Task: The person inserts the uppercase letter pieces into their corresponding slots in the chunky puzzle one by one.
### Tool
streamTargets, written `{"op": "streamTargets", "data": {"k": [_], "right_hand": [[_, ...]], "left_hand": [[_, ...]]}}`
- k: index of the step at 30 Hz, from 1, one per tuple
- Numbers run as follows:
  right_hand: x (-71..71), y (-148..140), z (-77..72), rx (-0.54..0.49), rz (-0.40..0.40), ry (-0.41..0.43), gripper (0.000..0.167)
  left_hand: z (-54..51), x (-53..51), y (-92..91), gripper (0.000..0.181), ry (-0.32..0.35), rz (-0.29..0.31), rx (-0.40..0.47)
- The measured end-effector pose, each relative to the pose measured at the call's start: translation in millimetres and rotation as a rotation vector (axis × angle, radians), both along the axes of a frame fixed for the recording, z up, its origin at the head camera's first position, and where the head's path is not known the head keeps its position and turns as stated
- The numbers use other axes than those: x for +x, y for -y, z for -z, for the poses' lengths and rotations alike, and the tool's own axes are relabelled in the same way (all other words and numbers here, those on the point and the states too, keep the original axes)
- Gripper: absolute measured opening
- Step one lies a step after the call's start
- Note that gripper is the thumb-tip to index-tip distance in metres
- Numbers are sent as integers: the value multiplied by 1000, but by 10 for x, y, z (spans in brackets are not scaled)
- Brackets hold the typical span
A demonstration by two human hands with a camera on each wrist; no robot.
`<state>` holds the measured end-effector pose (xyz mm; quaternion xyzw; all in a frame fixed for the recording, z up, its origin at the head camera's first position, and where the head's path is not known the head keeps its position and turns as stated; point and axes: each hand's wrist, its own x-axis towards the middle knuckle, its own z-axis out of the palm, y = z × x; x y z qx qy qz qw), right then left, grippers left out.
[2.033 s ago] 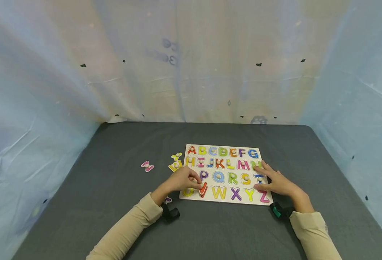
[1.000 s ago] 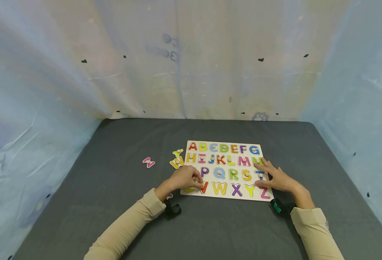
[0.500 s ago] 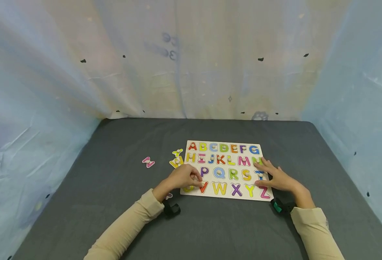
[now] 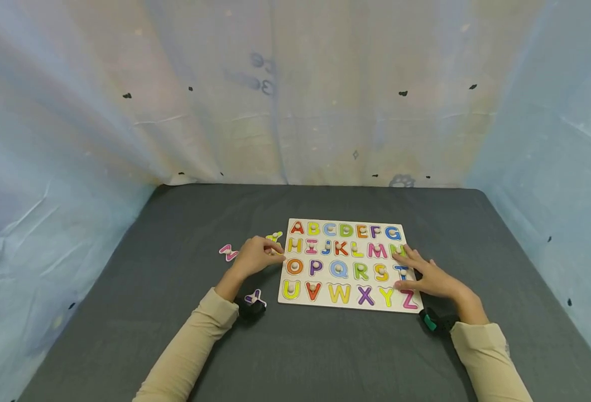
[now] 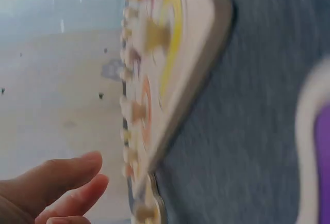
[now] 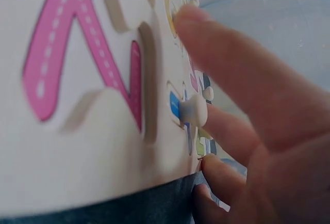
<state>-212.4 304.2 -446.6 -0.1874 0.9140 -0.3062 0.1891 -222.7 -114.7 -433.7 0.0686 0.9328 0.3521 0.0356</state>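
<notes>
A wooden alphabet puzzle board (image 4: 350, 279) lies on the table. The red V piece (image 4: 313, 291) sits in its bottom-row recess, knob up. My left hand (image 4: 255, 258) is off the board's left edge, over the yellow W piece (image 5: 147, 211), which it mostly hides in the head view. In the left wrist view its thumb and fingers are relaxed, with nothing between them. My right hand (image 4: 428, 277) rests with spread fingers on the board's right side, around the blue T piece (image 6: 178, 105) and its knob. The W, X, Y and Z recesses hold no pieces.
Loose beside the board's left edge lie a yellow Y piece (image 4: 275, 237), a pink Z piece (image 4: 228, 253) and a purple X piece (image 4: 255, 297), the last close to my left wrist strap. A dark grey cloth (image 4: 350, 357) covers the table; a pale curtain (image 4: 325, 111) stands behind.
My left hand set the V piece into its recess and let it go, then moved left and away to the W piece. The right hand stays on the board.
</notes>
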Motion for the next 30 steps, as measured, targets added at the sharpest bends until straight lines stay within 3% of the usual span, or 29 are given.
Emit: {"op": "streamTargets", "data": {"k": [4,8,16,21,30], "right_hand": [[-19,8,-35,-16,-2,-5,87],[-28,16,-30,-9,-6,-21,87],[16,10,10,-22,-2,-26,86],[14,13,7,-19,3,-25,86],[15,-7,18,-30,-9,-46,85]], "left_hand": [[0,-70,100,20,-14,-74,-44],[-3,-94,171,20,13,-129,-71],[7,-131,133,17,86,-170,-138],[-34,-141,68,14,99,-216,-177],[-2,-122,42,13,84,-258,-202]]}}
